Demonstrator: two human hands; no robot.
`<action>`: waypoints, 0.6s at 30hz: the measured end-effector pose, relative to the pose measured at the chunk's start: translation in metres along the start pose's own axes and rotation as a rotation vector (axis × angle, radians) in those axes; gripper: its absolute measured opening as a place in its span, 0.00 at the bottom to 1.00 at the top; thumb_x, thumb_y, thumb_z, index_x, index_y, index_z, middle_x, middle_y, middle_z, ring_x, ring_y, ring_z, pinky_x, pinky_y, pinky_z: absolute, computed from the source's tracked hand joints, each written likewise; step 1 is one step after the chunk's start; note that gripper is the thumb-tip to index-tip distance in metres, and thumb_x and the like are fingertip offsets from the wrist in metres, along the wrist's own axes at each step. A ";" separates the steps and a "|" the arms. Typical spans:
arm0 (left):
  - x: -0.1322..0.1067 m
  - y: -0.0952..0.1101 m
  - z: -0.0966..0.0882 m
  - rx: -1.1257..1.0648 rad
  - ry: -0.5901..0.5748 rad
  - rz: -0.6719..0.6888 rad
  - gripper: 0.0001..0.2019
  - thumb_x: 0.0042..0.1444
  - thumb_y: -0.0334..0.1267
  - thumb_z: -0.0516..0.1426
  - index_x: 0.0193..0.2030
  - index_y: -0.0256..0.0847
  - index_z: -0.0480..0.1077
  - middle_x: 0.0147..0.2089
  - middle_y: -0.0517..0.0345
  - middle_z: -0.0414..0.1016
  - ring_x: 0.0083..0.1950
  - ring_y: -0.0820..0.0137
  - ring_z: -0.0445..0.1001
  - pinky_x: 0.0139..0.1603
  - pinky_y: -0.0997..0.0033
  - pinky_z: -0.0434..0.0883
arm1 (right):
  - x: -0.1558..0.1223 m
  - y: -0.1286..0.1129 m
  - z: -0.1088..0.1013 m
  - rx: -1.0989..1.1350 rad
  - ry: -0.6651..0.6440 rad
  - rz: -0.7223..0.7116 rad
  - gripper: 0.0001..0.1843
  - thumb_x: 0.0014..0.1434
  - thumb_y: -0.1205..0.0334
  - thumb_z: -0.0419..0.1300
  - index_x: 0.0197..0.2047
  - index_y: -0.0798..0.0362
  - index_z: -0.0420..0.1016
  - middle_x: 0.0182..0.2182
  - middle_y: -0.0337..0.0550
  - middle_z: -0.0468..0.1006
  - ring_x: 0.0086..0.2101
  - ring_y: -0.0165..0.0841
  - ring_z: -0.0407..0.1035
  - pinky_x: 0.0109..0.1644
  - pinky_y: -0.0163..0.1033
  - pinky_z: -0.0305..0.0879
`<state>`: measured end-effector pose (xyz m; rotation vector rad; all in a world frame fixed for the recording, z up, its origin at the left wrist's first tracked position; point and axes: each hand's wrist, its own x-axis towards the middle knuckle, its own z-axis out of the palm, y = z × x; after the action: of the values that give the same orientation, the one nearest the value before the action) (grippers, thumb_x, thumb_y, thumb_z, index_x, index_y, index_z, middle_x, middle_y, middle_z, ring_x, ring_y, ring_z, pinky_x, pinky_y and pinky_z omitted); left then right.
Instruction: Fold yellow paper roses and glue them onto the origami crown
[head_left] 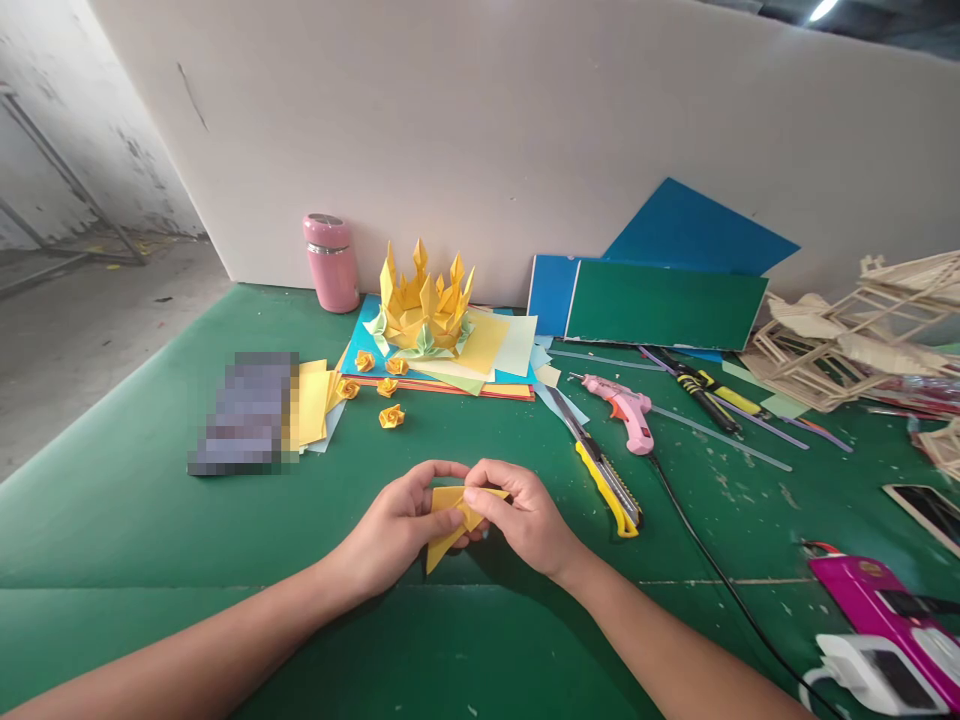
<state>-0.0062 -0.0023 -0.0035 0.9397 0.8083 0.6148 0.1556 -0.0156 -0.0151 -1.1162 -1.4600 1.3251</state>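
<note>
Between my hands, above the green table, is a partly folded piece of yellow origami paper. My left hand grips its left side, thumb on top and fingers behind. With thumb and forefinger, my right hand pinches the paper near its middle and upper right. Some fingertips are hidden behind the paper. Just beyond lie several small folded yellow paper roses. Farther back, a yellow paper crown-like piece with pale green folded leaves rests on stacked coloured sheets.
A yellow utility knife and a pink glue gun with a trailing black cord lie to the right. Yellow sheets are at left, near a pink flask. Wooden stick models, a magenta device and a phone occupy the right side.
</note>
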 end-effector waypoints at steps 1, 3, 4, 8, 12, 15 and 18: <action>0.000 0.000 0.000 0.002 0.008 0.006 0.26 0.41 0.45 0.67 0.45 0.38 0.65 0.30 0.57 0.78 0.31 0.68 0.75 0.38 0.67 0.69 | 0.000 0.000 0.000 -0.005 -0.008 -0.002 0.16 0.57 0.51 0.55 0.23 0.52 0.63 0.21 0.34 0.65 0.21 0.26 0.65 0.25 0.32 0.65; 0.000 0.001 0.000 0.023 0.029 0.024 0.26 0.41 0.45 0.67 0.45 0.38 0.65 0.28 0.59 0.77 0.30 0.69 0.74 0.35 0.69 0.68 | 0.000 0.000 -0.001 -0.046 -0.010 -0.022 0.16 0.58 0.50 0.54 0.26 0.52 0.65 0.22 0.35 0.66 0.23 0.27 0.66 0.26 0.32 0.65; 0.000 0.001 0.001 0.041 0.041 0.035 0.26 0.42 0.46 0.67 0.45 0.39 0.64 0.27 0.60 0.76 0.29 0.69 0.73 0.32 0.71 0.67 | 0.000 0.000 -0.001 -0.086 0.004 -0.041 0.15 0.57 0.50 0.56 0.27 0.52 0.67 0.23 0.36 0.67 0.24 0.28 0.66 0.27 0.32 0.65; -0.001 0.002 0.002 0.073 0.074 0.051 0.25 0.42 0.50 0.66 0.43 0.39 0.64 0.25 0.63 0.73 0.25 0.73 0.68 0.25 0.75 0.61 | 0.001 -0.001 -0.002 -0.203 0.105 -0.117 0.13 0.53 0.52 0.61 0.24 0.52 0.68 0.24 0.37 0.68 0.28 0.30 0.64 0.32 0.34 0.63; -0.001 0.004 0.001 0.023 0.106 0.023 0.21 0.42 0.48 0.67 0.37 0.40 0.65 0.27 0.62 0.74 0.27 0.73 0.67 0.26 0.75 0.61 | 0.003 -0.001 -0.006 -0.084 0.125 -0.124 0.21 0.57 0.47 0.56 0.21 0.52 0.67 0.22 0.38 0.68 0.27 0.30 0.63 0.34 0.36 0.62; -0.001 0.005 -0.001 -0.085 0.170 0.050 0.15 0.44 0.44 0.66 0.30 0.40 0.65 0.29 0.63 0.74 0.29 0.74 0.68 0.29 0.76 0.62 | 0.003 0.001 -0.008 0.003 0.142 -0.112 0.22 0.60 0.42 0.51 0.28 0.52 0.70 0.24 0.39 0.70 0.29 0.31 0.63 0.36 0.36 0.62; -0.001 0.005 -0.003 -0.177 0.194 0.081 0.13 0.44 0.41 0.67 0.31 0.40 0.67 0.30 0.64 0.74 0.31 0.75 0.69 0.32 0.77 0.63 | 0.003 0.003 -0.007 0.029 0.110 -0.080 0.20 0.56 0.41 0.56 0.35 0.51 0.70 0.27 0.38 0.71 0.29 0.30 0.63 0.35 0.35 0.62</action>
<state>-0.0095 0.0008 0.0005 0.7610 0.8754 0.8438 0.1620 -0.0113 -0.0174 -1.0837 -1.3860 1.2072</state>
